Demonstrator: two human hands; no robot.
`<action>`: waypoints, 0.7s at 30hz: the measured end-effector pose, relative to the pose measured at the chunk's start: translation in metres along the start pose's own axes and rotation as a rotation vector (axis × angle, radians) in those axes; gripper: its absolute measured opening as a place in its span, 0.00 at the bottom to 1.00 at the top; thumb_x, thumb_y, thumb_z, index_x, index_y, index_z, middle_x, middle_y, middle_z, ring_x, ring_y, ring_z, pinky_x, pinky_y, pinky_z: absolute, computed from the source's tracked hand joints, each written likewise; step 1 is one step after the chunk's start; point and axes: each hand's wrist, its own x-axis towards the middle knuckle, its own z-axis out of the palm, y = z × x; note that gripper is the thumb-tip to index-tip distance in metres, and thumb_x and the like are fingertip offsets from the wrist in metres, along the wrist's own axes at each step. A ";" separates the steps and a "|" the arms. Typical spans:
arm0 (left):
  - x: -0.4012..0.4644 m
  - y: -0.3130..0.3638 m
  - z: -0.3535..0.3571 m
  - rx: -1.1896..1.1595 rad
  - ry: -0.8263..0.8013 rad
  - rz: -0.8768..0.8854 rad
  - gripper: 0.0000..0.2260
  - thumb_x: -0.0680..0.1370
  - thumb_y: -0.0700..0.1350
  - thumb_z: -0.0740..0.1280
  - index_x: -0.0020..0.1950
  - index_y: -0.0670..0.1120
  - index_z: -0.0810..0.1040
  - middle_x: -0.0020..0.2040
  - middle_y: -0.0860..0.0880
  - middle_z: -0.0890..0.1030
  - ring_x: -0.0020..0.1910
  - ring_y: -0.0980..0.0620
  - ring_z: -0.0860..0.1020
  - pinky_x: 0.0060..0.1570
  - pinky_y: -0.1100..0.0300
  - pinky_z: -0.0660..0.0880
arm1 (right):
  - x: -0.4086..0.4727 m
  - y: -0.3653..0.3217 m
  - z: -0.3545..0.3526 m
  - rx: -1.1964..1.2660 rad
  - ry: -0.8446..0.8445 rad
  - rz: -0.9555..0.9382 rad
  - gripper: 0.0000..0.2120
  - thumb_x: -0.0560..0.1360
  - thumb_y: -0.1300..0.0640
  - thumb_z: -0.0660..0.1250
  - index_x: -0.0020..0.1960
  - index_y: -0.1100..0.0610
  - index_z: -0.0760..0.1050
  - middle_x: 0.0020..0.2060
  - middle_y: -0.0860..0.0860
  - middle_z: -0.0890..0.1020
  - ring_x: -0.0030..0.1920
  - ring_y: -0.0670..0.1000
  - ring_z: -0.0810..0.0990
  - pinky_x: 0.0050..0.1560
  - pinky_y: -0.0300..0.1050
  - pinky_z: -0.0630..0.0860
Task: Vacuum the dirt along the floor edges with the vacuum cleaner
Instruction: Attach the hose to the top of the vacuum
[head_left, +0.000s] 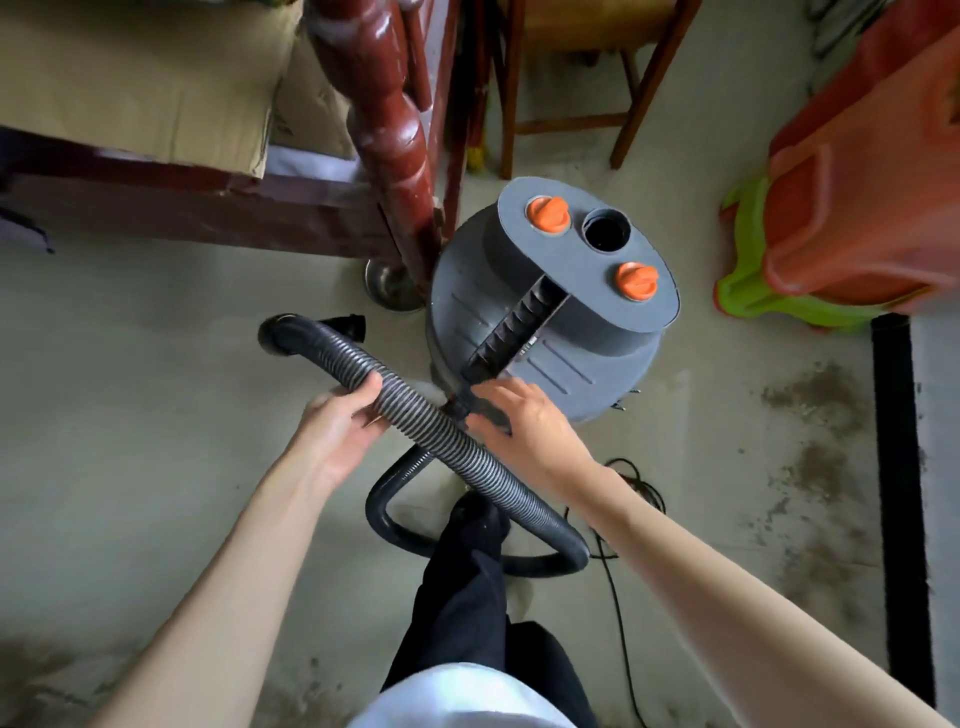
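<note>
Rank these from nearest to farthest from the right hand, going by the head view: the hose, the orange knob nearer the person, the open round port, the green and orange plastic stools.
1. The hose, just left of the right hand.
2. The nearer orange knob, up on the vacuum lid.
3. The open port, farther back on the lid.
4. The plastic stools, far right.

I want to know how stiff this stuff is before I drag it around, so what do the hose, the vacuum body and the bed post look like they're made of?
Hose: looks like flexible ribbed plastic, dull black-grey; the ridges and its looping bend suggest so.
Vacuum body: probably moulded plastic, matte grey, with orange knobs.
Bed post: seems turned wood under glossy reddish-brown lacquer, given its highlights.
</note>
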 end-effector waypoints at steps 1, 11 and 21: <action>-0.014 -0.001 0.001 0.017 -0.044 0.024 0.02 0.78 0.35 0.64 0.49 0.37 0.75 0.44 0.43 0.82 0.45 0.48 0.82 0.42 0.55 0.80 | -0.010 -0.005 0.001 0.069 -0.037 0.008 0.20 0.80 0.52 0.65 0.69 0.58 0.74 0.64 0.55 0.77 0.65 0.55 0.74 0.64 0.45 0.68; -0.154 -0.051 0.033 0.184 -0.311 0.210 0.10 0.76 0.32 0.65 0.56 0.38 0.71 0.47 0.45 0.81 0.44 0.50 0.83 0.43 0.56 0.81 | -0.138 -0.010 -0.026 0.326 -0.118 0.058 0.20 0.74 0.62 0.71 0.65 0.55 0.77 0.56 0.54 0.84 0.56 0.53 0.82 0.62 0.45 0.74; -0.251 -0.074 0.090 0.425 -0.448 0.378 0.16 0.74 0.30 0.68 0.56 0.46 0.70 0.48 0.51 0.81 0.47 0.57 0.81 0.45 0.62 0.79 | -0.197 -0.003 -0.108 0.805 0.196 0.154 0.10 0.82 0.52 0.61 0.49 0.51 0.81 0.40 0.48 0.83 0.38 0.44 0.80 0.40 0.35 0.77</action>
